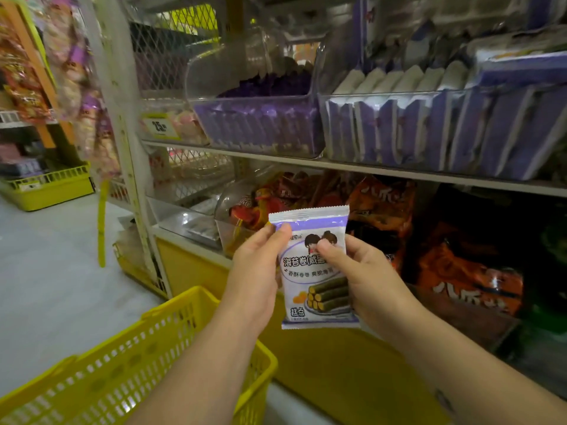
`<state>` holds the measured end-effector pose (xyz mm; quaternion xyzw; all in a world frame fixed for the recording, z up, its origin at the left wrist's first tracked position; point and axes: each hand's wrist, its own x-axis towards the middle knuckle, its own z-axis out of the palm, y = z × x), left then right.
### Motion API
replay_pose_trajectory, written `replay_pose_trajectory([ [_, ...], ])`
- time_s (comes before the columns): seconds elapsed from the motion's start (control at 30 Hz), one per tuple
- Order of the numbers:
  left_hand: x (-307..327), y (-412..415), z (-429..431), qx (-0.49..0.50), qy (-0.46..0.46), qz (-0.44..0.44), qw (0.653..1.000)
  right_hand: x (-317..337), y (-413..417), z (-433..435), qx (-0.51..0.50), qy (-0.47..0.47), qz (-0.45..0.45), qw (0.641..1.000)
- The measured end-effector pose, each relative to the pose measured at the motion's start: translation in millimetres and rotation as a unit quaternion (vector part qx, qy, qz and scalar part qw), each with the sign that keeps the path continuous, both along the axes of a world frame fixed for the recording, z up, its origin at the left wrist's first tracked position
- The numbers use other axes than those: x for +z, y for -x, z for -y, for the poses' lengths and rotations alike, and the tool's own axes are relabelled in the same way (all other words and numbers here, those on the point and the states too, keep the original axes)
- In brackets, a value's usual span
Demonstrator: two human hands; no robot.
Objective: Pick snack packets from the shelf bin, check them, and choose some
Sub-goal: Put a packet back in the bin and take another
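Two bare hands hold one purple and white plastic snack packet upright, in front of the lower shelf. The left hand pinches its upper left corner between thumb and fingers. The right hand grips its right edge, with the thumb pressed on the printed front. Above, on the upper shelf, a clear plastic bin contains similar purple packets. Large orange snack bags lie on the lower shelf behind the packet. A yellow plastic mesh basket is under the left forearm.
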<state>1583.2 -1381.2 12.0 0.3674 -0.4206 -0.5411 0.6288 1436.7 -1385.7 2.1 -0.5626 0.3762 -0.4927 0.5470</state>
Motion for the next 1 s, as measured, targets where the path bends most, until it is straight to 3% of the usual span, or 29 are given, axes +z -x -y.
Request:
replay_pose_trajectory([
  [0.3, 0.4, 9.3, -11.4, -0.003, 0.009, -0.015, 1.000, 6.9, 1.9, -11.4, -0.023, -0.040, 0.150, 0.988],
  [0.67, 0.3, 3.8, -16.5, -0.012, -0.017, 0.027, 0.999, 6.3, 0.6, -8.1, -0.034, -0.089, 0.212, 0.973],
  [0.83, 3.7, 0.5, -17.4, 0.011, 0.001, 0.016, 1.000, 7.0, 2.9, -6.7, 0.013, -0.057, 0.153, 0.986],
  [0.93, 5.6, -5.0, -15.2, 0.027, 0.003, -0.016, 1.000, 12.0, 13.5, -8.5, 0.093, -0.044, 0.025, 0.994],
  [1.0, 7.2, -10.4, -13.8, 0.025, -0.005, -0.042, 0.999, 13.3, 23.0, -11.0, 0.167, -0.068, -0.066, 0.981],
])
